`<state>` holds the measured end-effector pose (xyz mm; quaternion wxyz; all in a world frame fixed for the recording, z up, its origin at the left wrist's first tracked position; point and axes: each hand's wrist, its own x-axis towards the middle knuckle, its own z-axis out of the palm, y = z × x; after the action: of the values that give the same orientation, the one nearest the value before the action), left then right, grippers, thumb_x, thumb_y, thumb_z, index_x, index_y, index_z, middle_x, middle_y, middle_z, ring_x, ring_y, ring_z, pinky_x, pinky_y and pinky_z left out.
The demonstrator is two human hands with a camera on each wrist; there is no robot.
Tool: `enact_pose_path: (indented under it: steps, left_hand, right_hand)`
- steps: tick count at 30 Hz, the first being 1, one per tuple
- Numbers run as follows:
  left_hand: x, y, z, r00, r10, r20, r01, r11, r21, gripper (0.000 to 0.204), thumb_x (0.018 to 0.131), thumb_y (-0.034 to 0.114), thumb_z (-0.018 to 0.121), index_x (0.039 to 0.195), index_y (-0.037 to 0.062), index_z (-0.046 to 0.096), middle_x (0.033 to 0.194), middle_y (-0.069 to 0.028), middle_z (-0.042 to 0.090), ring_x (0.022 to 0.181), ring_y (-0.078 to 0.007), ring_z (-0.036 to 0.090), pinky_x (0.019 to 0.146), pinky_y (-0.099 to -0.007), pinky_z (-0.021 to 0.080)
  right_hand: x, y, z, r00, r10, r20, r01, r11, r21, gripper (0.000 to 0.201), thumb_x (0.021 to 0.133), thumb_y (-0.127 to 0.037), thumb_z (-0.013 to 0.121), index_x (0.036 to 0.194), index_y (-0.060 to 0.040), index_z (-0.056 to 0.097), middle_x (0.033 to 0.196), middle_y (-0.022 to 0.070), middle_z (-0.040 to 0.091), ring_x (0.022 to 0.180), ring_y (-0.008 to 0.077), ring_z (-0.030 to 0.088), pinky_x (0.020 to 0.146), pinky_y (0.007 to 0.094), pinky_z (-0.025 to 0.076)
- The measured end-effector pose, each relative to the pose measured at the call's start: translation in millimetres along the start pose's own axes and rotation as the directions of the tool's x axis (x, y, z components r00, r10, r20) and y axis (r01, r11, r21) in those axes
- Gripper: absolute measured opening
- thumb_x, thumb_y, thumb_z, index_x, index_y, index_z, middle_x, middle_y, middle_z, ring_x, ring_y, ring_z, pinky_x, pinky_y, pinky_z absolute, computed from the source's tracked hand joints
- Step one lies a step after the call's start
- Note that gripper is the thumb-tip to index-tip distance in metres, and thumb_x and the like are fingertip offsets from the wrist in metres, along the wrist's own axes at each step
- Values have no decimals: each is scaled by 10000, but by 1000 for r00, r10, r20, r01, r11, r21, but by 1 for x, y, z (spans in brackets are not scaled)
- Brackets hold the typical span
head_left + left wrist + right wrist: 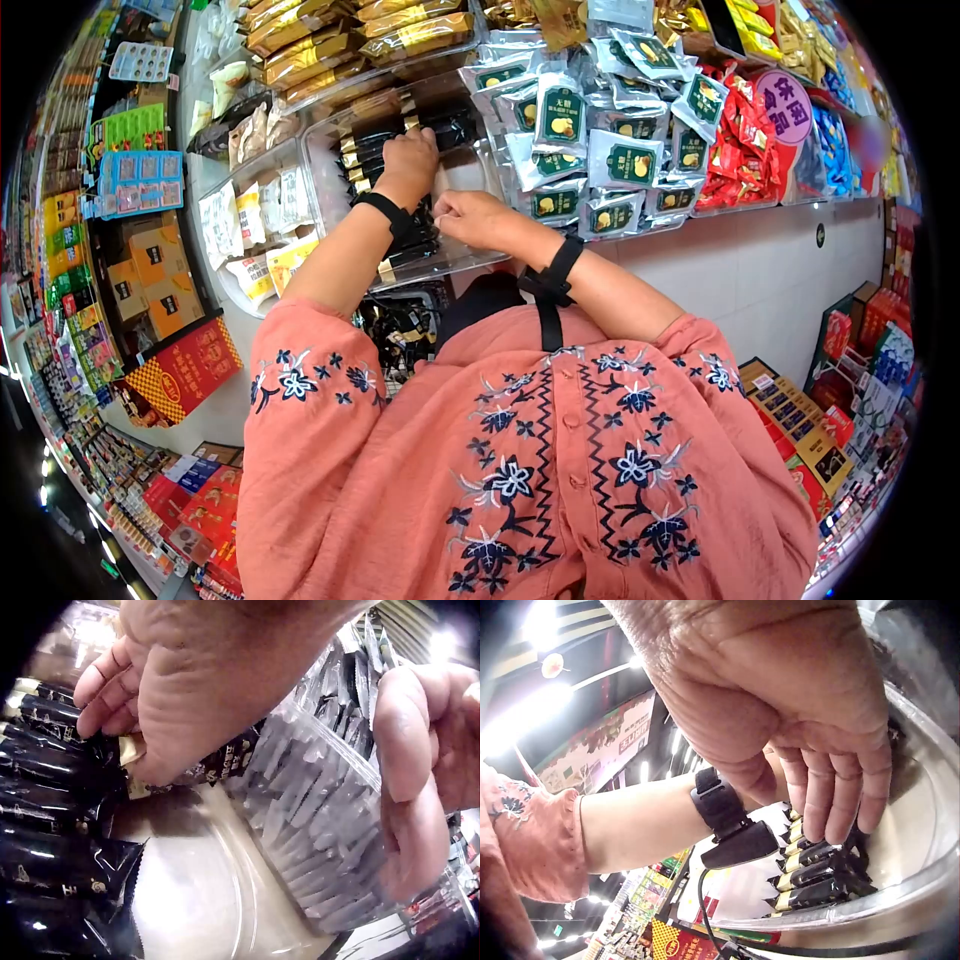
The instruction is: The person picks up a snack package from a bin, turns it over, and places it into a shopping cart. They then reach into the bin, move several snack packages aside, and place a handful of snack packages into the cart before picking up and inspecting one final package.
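Rows of glossy black snack packets (56, 787) with gold ends lie in a clear plastic bin (480, 262). My left hand (410, 160) reaches down into the bin's far part. In the left wrist view its thumb and fingers pinch a black packet (229, 759) by the gold end, and the palm hides part of that packet. My right hand (470, 218) hovers over the near right part of the bin, fingers loosely bent and holding nothing. Below those fingers in the right wrist view, more black packets (817, 881) line up along the bin's wall.
Silver packets with green labels (630, 165) fill the bin to the right, beside red packets (735, 150). Gold-wrapped packets (415, 35) lie behind. White and yellow packets (255, 220) are on the left. The bin's clear divider (330, 742) stands between black and silver packets.
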<state>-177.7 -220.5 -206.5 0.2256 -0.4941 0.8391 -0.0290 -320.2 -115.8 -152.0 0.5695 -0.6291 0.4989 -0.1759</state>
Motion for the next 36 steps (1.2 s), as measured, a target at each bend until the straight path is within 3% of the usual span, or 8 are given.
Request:
enact_pose_path:
  steps: [4, 8, 11, 17, 23, 26, 30, 36]
  left_hand:
    - [-10, -4, -14, 979, 69, -191, -94, 988, -126, 352, 867, 264, 677, 1111, 53, 536, 1024, -116, 624, 909, -266, 677, 661, -380, 549]
    - [-18, 3, -25, 835, 98, -541, -336, 869, -362, 356, 850, 222, 685, 1099, 31, 517, 899, -129, 564, 801, -300, 650, 607, -388, 546]
    - [-15, 8, -23, 862, 139, -488, -338, 875, -347, 256, 873, 149, 624, 1090, 51, 529, 900, -128, 575, 782, -289, 656, 603, -391, 549]
    - [7, 17, -7, 826, 220, -519, -361, 913, -188, 171, 867, 85, 551, 1035, 54, 541, 876, -126, 592, 767, -265, 669, 575, -382, 557]
    - [17, 26, 6, 871, 132, -474, -295, 911, -287, 134, 872, 86, 539, 999, 43, 525, 820, -137, 602, 727, -302, 680, 540, -397, 556]
    - [-2, 19, -7, 925, 143, -353, -290, 864, -411, 167, 892, 124, 539, 1025, 23, 543, 844, -182, 650, 786, -357, 687, 593, -436, 558]
    - [-8, 8, -6, 949, 314, 2, -274, 830, -485, 266, 930, 191, 522, 1110, 8, 590, 939, -226, 698, 881, -407, 677, 742, -491, 541]
    - [-4, 7, 10, 957, 289, -26, -258, 806, -533, 297, 937, 221, 527, 1135, 12, 602, 973, -243, 691, 939, -407, 666, 778, -480, 538]
  right_hand:
    - [2, 2, 4, 1000, -23, -11, 23, 1000, 11, 259, 891, -235, 614, 1021, -12, 633, 831, 123, 678, 758, 239, 650, 710, 346, 513]
    - [5, 3, 7, 999, -29, -19, 29, 999, 29, 232, 886, -211, 620, 995, -7, 634, 825, 120, 677, 752, 229, 648, 708, 345, 511]
    - [6, 2, 8, 1000, -9, -16, 9, 999, 31, 225, 884, -208, 621, 977, -4, 632, 821, 120, 676, 752, 228, 647, 704, 346, 508]
    - [6, 6, 8, 1000, -3, -10, 3, 1000, 30, 224, 877, -212, 623, 956, -4, 628, 820, 125, 673, 762, 238, 646, 708, 351, 505]
    - [5, 10, 5, 1000, 11, -7, -11, 997, 72, 229, 875, -219, 625, 954, -4, 629, 830, 128, 673, 774, 240, 646, 714, 354, 502]
    - [6, 9, 6, 1000, 14, -9, -14, 998, 62, 225, 876, -217, 625, 960, -8, 633, 836, 125, 675, 780, 234, 646, 715, 352, 501]
    - [8, 7, 9, 999, 25, 20, -26, 998, 54, 221, 880, -216, 623, 968, -13, 639, 840, 113, 676, 787, 218, 646, 718, 349, 501]
    - [11, 11, 11, 998, 60, 33, -62, 997, 41, 224, 886, -219, 619, 970, -14, 642, 838, 96, 673, 775, 194, 636, 725, 331, 506]
